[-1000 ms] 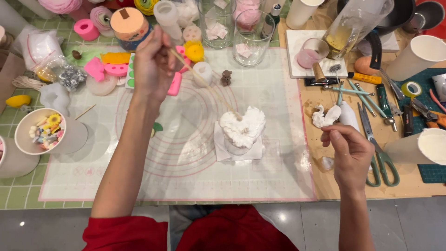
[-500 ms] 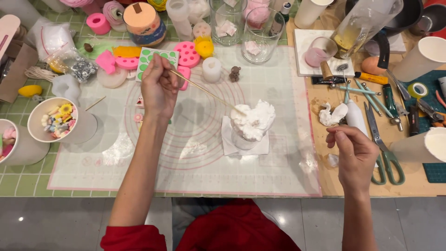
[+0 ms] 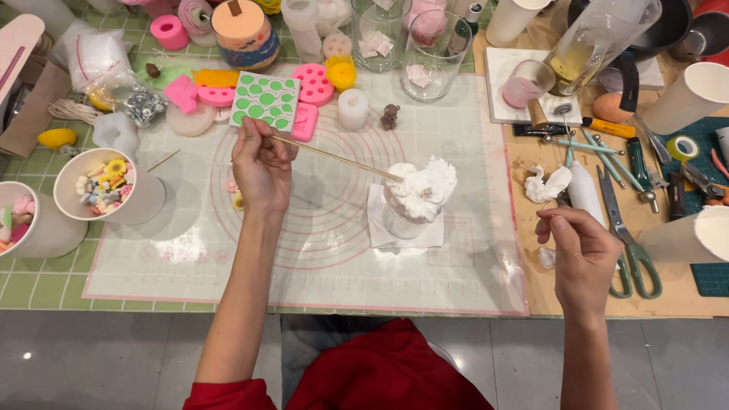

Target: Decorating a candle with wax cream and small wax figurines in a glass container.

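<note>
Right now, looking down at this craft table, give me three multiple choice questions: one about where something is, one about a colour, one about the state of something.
1. Where does the tip of the thin wooden stick rest?
A. In the paper cup of small charms
B. Against the white whipped topping on the small glass
C. On the green-handled scissors

2. What colour are the spots on the square mould above the left hand?
A. Green
B. Blue
C. Black

3. How is the right hand?
A. Flat on the mat
B. Gripping the scissors
C. Loosely closed, lifted beside the mat, holding no tool that shows

Answers: 1 B, the stick runs from the left hand to the white whipped topping. 2 A, the square mould shows green spots on white. 3 C, the right hand has curled fingers, with the scissors lying beside it.
</note>
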